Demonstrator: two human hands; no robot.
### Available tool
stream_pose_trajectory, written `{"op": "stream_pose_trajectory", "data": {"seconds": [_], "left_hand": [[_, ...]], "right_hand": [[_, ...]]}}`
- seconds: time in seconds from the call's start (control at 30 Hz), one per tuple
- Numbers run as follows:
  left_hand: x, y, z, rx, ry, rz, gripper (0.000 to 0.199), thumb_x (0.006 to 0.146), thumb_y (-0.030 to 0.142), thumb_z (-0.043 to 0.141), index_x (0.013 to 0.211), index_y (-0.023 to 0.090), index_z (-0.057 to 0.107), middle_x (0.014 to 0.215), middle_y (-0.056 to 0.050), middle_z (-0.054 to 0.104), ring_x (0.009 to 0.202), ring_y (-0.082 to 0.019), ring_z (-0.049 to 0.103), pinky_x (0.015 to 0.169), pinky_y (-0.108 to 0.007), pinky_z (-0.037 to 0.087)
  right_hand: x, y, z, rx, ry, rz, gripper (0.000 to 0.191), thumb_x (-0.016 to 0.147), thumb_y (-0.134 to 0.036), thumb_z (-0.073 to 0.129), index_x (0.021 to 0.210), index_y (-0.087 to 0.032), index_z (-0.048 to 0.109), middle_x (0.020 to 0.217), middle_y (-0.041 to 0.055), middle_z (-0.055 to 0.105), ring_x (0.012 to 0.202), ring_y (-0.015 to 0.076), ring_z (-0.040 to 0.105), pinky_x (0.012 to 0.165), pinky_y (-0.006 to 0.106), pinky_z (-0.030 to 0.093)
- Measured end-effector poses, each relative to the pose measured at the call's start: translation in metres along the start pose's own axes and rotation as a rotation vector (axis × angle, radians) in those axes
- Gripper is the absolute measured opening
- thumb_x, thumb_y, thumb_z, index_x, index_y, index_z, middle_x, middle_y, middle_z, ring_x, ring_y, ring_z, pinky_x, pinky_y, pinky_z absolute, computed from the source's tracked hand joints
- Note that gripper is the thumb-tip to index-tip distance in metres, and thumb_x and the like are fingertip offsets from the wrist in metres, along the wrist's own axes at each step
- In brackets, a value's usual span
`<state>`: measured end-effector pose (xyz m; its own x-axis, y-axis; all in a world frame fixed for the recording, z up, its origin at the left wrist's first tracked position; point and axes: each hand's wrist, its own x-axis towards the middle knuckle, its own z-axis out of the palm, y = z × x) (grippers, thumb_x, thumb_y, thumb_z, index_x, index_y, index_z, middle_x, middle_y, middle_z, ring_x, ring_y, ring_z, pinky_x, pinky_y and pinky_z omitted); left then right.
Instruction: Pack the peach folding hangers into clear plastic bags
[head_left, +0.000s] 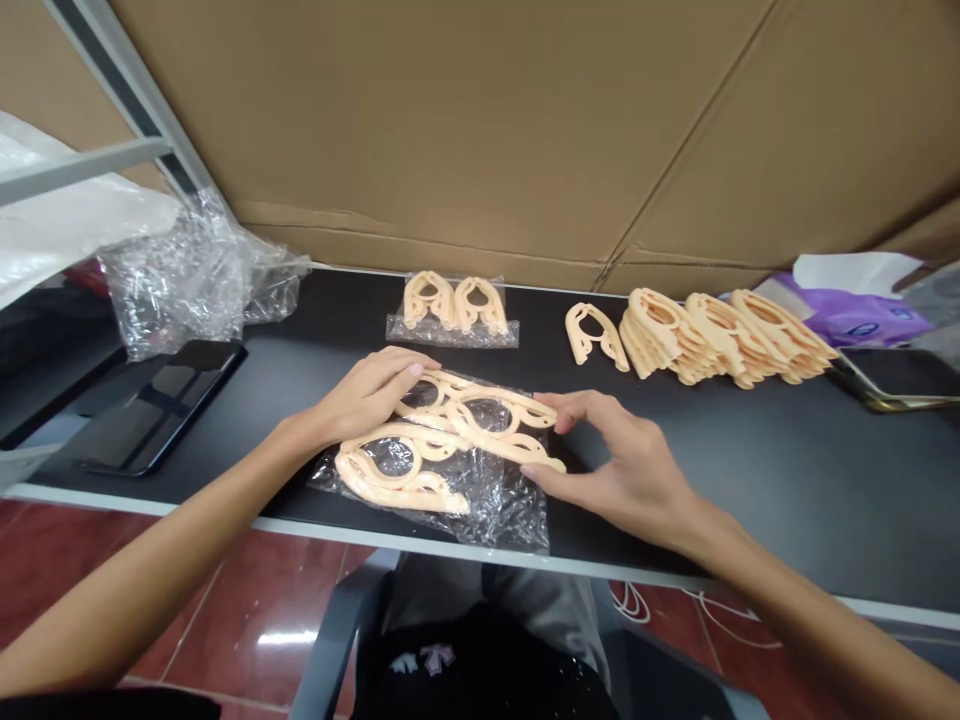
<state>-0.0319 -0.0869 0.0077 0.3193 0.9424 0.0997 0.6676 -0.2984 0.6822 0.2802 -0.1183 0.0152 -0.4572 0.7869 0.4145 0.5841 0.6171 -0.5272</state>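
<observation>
Cream plastic folding hangers point(431, 443) lie in a clear plastic bag point(510, 510) near the table's front edge. My left hand point(375, 392) rests flat on the upper left of the bagged hangers, its fingers stretched out. From the right, my right hand point(626, 455) grips the hangers' ends between thumb and fingers. Behind them, another clear bag point(450, 335) holds two folded hangers point(480, 303). One loose hanger point(596, 335) lies at the right, beside overlapping rows of more hangers point(720, 335).
A black phone point(161, 410) and crumpled clear plastic point(180, 275) are on the left, near a metal frame point(142, 100). A purple tissue pack point(847, 310) and another phone point(904, 375) sit at the far right. Cardboard point(480, 130) stands along the back of the black table point(787, 480).
</observation>
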Motion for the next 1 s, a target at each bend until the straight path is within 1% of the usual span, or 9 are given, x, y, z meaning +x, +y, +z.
{"op": "stream_pose_trajectory", "data": {"seconds": [0.07,0.13,0.27,0.37,0.6,0.7,0.77,0.87,1.0], "left_hand": [[0.000,0.000,0.000,-0.013,0.008,0.004,0.048,0.105,0.053,0.037,0.126,0.023,0.069,0.135,-0.008,0.067,0.123,-0.026,0.062,0.105,-0.043,0.052],[0.001,0.000,-0.001,-0.043,0.014,-0.003,0.048,0.104,0.053,0.038,0.125,0.024,0.070,0.134,-0.008,0.068,0.124,-0.026,0.061,0.106,-0.042,0.052],[0.001,0.001,-0.002,-0.061,0.020,-0.012,0.049,0.104,0.052,0.038,0.125,0.021,0.070,0.134,-0.008,0.067,0.124,-0.027,0.062,0.105,-0.041,0.052],[0.001,0.002,-0.001,-0.027,0.014,0.018,0.047,0.105,0.048,0.039,0.124,0.019,0.070,0.133,-0.009,0.068,0.125,-0.026,0.061,0.111,-0.044,0.047],[0.003,0.000,0.000,0.011,-0.007,0.054,0.045,0.105,0.045,0.037,0.123,0.020,0.069,0.133,-0.008,0.068,0.126,-0.025,0.059,0.110,-0.046,0.047],[0.004,-0.001,0.000,0.036,-0.003,0.085,0.045,0.105,0.044,0.036,0.121,0.020,0.070,0.131,-0.008,0.069,0.126,-0.026,0.058,0.114,-0.048,0.043],[0.004,0.000,0.000,0.024,-0.006,0.075,0.045,0.105,0.045,0.036,0.122,0.020,0.070,0.132,-0.008,0.069,0.125,-0.026,0.058,0.111,-0.048,0.045],[0.003,0.001,0.000,-0.008,-0.013,0.035,0.047,0.105,0.049,0.038,0.124,0.020,0.070,0.133,-0.009,0.068,0.123,-0.027,0.060,0.106,-0.048,0.050],[0.002,0.001,-0.001,-0.022,-0.004,0.009,0.047,0.103,0.052,0.038,0.122,0.023,0.071,0.133,-0.008,0.067,0.121,-0.027,0.061,0.102,-0.044,0.053]], "right_hand": [[0.011,-0.002,0.005,-0.008,-0.042,-0.039,0.030,0.078,-0.035,0.076,0.095,-0.025,0.054,0.112,0.0091,0.075,0.110,0.0306,0.070,0.091,0.049,0.055],[0.020,-0.003,0.009,-0.026,-0.070,-0.081,0.032,0.080,-0.034,0.074,0.104,-0.024,0.056,0.119,0.0112,0.073,0.113,0.0314,0.069,0.094,0.052,0.054],[0.023,-0.006,0.011,-0.084,-0.040,-0.130,0.039,0.083,-0.036,0.073,0.115,-0.021,0.056,0.136,0.0177,0.063,0.126,0.0324,0.062,0.101,0.054,0.052],[0.015,-0.009,0.008,-0.125,0.016,-0.125,0.042,0.084,-0.037,0.075,0.117,-0.021,0.056,0.131,0.0177,0.064,0.122,0.0310,0.064,0.100,0.051,0.054],[-0.008,-0.026,-0.011,-0.258,0.112,-0.145,0.038,0.085,-0.034,0.073,0.118,-0.022,0.057,0.120,0.0142,0.070,0.108,0.0303,0.070,0.092,0.048,0.058],[-0.015,-0.032,-0.022,-0.301,0.105,-0.150,0.037,0.088,-0.034,0.070,0.121,-0.024,0.056,0.114,0.0125,0.071,0.104,0.0296,0.071,0.089,0.047,0.059],[-0.017,-0.033,-0.024,-0.292,0.085,-0.150,0.039,0.089,-0.035,0.070,0.123,-0.024,0.056,0.114,0.0118,0.072,0.103,0.0289,0.071,0.089,0.045,0.059],[-0.013,-0.031,-0.015,-0.236,0.067,-0.146,0.037,0.088,-0.036,0.070,0.121,-0.024,0.056,0.113,0.0108,0.072,0.103,0.0284,0.071,0.089,0.045,0.059],[0.003,-0.026,0.008,-0.144,0.005,-0.096,0.034,0.089,-0.039,0.068,0.117,-0.022,0.057,0.109,0.0102,0.073,0.101,0.0285,0.071,0.086,0.046,0.058]]}}
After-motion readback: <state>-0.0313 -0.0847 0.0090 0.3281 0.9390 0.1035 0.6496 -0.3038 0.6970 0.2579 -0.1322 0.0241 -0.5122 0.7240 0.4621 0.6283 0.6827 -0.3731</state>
